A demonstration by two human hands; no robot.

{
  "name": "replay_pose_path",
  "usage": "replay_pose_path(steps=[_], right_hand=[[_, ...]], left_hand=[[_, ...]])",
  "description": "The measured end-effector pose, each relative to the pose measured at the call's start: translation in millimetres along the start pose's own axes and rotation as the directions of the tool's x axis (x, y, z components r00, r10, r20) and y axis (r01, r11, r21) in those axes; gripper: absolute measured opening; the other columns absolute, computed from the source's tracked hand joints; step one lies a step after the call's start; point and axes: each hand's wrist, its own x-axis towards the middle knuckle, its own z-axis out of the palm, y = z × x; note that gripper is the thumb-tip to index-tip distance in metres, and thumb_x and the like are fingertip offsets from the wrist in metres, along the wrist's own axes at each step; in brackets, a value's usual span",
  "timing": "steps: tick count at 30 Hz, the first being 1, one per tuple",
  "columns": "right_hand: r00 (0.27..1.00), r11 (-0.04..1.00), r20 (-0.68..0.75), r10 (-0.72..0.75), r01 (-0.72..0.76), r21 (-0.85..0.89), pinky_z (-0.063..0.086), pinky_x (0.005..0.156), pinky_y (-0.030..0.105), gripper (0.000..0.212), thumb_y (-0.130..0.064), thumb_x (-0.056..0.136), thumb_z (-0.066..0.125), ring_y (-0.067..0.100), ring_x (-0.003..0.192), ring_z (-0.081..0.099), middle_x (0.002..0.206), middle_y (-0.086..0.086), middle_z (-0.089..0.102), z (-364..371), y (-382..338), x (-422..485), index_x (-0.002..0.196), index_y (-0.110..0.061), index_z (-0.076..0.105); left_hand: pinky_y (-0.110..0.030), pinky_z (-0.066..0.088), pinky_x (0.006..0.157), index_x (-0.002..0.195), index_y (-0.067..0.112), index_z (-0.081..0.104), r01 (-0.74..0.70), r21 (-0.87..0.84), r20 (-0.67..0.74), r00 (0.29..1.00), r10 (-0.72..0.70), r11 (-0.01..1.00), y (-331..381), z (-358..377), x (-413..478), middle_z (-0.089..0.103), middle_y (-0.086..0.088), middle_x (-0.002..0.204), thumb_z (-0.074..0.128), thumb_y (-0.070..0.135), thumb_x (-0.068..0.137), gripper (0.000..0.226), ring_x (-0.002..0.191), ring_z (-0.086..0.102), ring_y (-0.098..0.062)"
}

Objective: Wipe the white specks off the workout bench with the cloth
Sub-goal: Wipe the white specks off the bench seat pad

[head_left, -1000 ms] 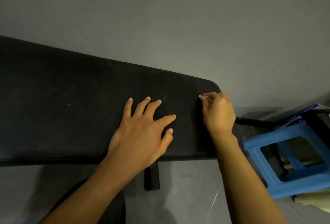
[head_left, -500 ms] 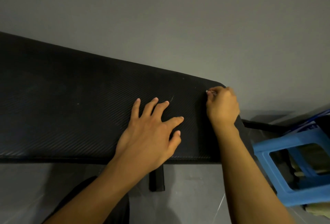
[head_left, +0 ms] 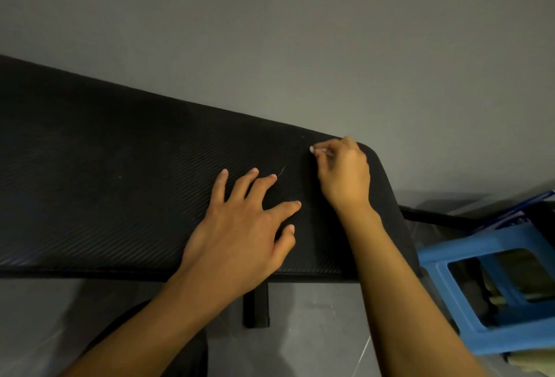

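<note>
Two hands meet the black bench pad (head_left: 105, 181): left hand (head_left: 240, 235) fingers splayed flat; right hand (head_left: 342, 172) fingertips pinching a small pale scrap (head_left: 326, 152).

Grey wall (head_left: 270, 31) fills 12 o'clock. A blue stool (head_left: 510, 337) stands at 4 o'clock on grey floor (head_left: 315, 331). The light is dim.

You have two hands in view, the left hand (head_left: 240, 235) and the right hand (head_left: 344, 175). There is one black bench (head_left: 120, 220), one blue stool (head_left: 450, 262), one white speck (head_left: 120, 177), one thin pale streak (head_left: 281, 171), and one small white scrap (head_left: 326, 153) pinched in the right hand.
</note>
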Motion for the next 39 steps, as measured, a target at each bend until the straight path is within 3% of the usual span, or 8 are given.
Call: replay_pose_path(steps=[3, 7, 12, 18, 24, 29, 36, 39], right_hand=[[0.993, 0.993, 0.043, -0.110, 0.108, 0.042, 0.055, 0.072, 0.036, 0.013, -0.023, 0.097, 0.064, 0.016, 0.087, 0.064, 0.102, -0.001, 0.059, -7.0, 2.8, -21.1, 0.105, -0.021, 0.073], [0.996, 0.997, 0.067, -0.059, 0.056, 0.044, 0.055, 0.084, 0.045, 0.015, -0.025, 0.099, 0.060, 0.026, 0.097, 0.065, 0.111, 0.006, 0.062, 7.6, -10.7, 22.4, 0.105, -0.019, 0.073], [1.000, 1.000, 0.028, -0.003, 0.003, -0.031, 0.047, 0.072, 0.038, 0.022, -0.029, 0.101, 0.056, 0.028, 0.097, 0.063, 0.114, 0.006, 0.056, 15.0, -29.3, 20.6, 0.113, -0.019, 0.070], [0.977, 0.981, 0.085, -0.194, 0.193, 0.021, 0.055, 0.068, 0.041, 0.017, -0.030, 0.097, 0.062, 0.019, 0.087, 0.065, 0.104, -0.006, 0.055, -19.5, -0.2, -50.0, 0.111, -0.027, 0.071], [0.996, 0.989, -0.035, 0.085, -0.088, -0.122, 0.049, 0.066, 0.039, 0.023, -0.031, 0.101, 0.055, 0.031, 0.089, 0.063, 0.111, 0.006, 0.053, -18.4, 12.7, -31.3, 0.115, -0.018, 0.069], [0.986, 0.988, 0.070, -0.148, 0.150, -0.032, 0.052, 0.061, 0.039, 0.018, -0.029, 0.098, 0.059, 0.021, 0.082, 0.062, 0.105, -0.004, 0.051, -30.1, 2.1, -87.1, 0.112, -0.024, 0.069], [0.977, 0.968, -0.073, 0.201, -0.209, -0.137, 0.041, 0.072, 0.037, 0.026, -0.030, 0.102, 0.053, 0.039, 0.095, 0.062, 0.118, 0.012, 0.054, -19.7, 35.4, -13.9, 0.116, -0.014, 0.068], [0.986, 0.981, -0.043, 0.161, -0.165, -0.102, 0.045, 0.075, 0.038, 0.025, -0.027, 0.102, 0.053, 0.035, 0.096, 0.063, 0.121, 0.012, 0.054, -11.2, 12.1, -12.3, 0.118, -0.015, 0.068]], left_hand=[[-0.065, 0.028, 0.115, 0.133, 0.043, 0.062, 0.010, 0.002, 0.002, 1.000, -0.010, 1.000, 0.9, 1.1, 1.1, 0.051, -0.009, 0.150, 0.035, 0.053, 0.093, 0.050, 0.143, 0.041, -0.032], [-0.064, 0.025, 0.118, 0.134, 0.044, 0.060, 0.003, 0.000, 0.004, 1.000, -0.003, 1.000, 0.9, -0.8, 1.4, 0.050, -0.007, 0.150, 0.036, 0.054, 0.093, 0.049, 0.144, 0.039, -0.030], [-0.061, 0.019, 0.121, 0.138, 0.047, 0.055, 0.011, -0.020, 0.013, 1.000, -0.011, 1.000, -0.9, -4.3, 1.1, 0.045, -0.003, 0.155, 0.032, 0.056, 0.094, 0.050, 0.148, 0.032, -0.026], [-0.061, 0.022, 0.120, 0.137, 0.048, 0.056, 0.014, -0.013, 0.017, 1.000, -0.014, 1.000, -1.4, -2.7, 2.6, 0.047, -0.003, 0.153, 0.033, 0.057, 0.093, 0.050, 0.146, 0.035, -0.027], [-0.060, 0.019, 0.121, 0.139, 0.047, 0.054, 0.009, -0.012, 0.027, 1.000, -0.009, 1.000, -2.3, -3.0, 1.2, 0.045, -0.003, 0.154, 0.030, 0.058, 0.094, 0.052, 0.147, 0.033, -0.027], [-0.061, 0.020, 0.121, 0.140, 0.047, 0.053, 0.008, -0.011, 0.029, 1.000, -0.008, 1.000, -1.9, -1.0, 1.0, 0.045, -0.004, 0.154, 0.029, 0.057, 0.094, 0.053, 0.148, 0.033, -0.028], [-0.060, 0.017, 0.122, 0.142, 0.047, 0.051, 0.007, -0.013, 0.030, 1.000, -0.007, 1.000, -1.3, -3.7, 1.3, 0.042, -0.002, 0.157, 0.025, 0.059, 0.094, 0.056, 0.149, 0.030, -0.026], [-0.059, 0.016, 0.123, 0.142, 0.048, 0.050, 0.015, -0.005, 0.039, 0.999, -0.015, 1.000, -0.4, -4.2, 2.1, 0.041, -0.001, 0.157, 0.026, 0.059, 0.093, 0.056, 0.150, 0.029, -0.026]])
